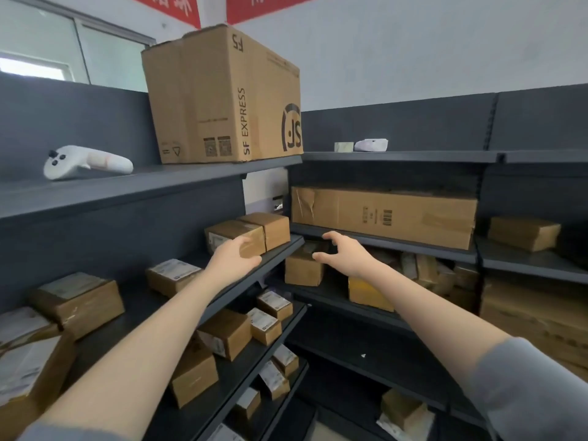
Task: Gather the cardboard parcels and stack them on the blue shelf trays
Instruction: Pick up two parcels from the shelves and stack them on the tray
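Cardboard parcel [222, 234] on the dark shelf [135, 299] meets our left hand [237, 254]; we cannot tell whether it grips. Our right hand [342, 253] hovers nearby, fingers spread, empty.

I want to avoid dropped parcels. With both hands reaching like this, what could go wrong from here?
1. The left hand touches the taped parcel near the end of the left shelf; a one-handed pull may push the neighbour parcel off.
2. The right hand, open, reaches under the right shelf carrying the long box; lifting the small box below might bump that shelf's edge.
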The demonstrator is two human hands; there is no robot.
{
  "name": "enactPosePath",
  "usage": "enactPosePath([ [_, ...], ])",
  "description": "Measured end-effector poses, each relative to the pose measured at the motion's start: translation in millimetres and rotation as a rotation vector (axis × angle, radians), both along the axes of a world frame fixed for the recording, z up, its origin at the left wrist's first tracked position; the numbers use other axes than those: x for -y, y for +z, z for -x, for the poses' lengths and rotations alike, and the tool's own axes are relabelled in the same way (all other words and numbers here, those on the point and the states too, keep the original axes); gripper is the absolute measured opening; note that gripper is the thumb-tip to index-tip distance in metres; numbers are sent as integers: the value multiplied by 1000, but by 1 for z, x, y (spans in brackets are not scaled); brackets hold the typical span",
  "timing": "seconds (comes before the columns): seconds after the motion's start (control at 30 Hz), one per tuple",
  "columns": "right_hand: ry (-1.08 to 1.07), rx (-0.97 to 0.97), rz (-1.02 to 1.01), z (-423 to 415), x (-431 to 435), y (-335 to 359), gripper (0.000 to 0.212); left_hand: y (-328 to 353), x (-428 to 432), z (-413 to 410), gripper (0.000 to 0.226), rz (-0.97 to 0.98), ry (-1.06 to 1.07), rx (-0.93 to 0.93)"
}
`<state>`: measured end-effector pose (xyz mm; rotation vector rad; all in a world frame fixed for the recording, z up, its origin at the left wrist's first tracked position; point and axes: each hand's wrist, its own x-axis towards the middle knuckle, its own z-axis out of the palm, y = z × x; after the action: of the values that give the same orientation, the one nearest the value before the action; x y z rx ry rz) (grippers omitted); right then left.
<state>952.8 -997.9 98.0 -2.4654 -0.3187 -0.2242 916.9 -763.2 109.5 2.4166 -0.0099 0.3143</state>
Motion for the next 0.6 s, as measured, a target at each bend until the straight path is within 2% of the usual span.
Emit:
enactPosePath([
  [0.1,1,-30,3,-54,-6,-8,62,-1,8,-57,57,79,31,-12],
  [0.27,90,-5,49,-149,-26,7,63,12,13,-162,53,-2,24,53],
  [0.4,151,29,70,-219,-41,18,63,21,6,-236,53,67,110,50],
  [0.6,225,-6,71,-302,-40,11,63,0,6,-307,53,-61,175,-16],
])
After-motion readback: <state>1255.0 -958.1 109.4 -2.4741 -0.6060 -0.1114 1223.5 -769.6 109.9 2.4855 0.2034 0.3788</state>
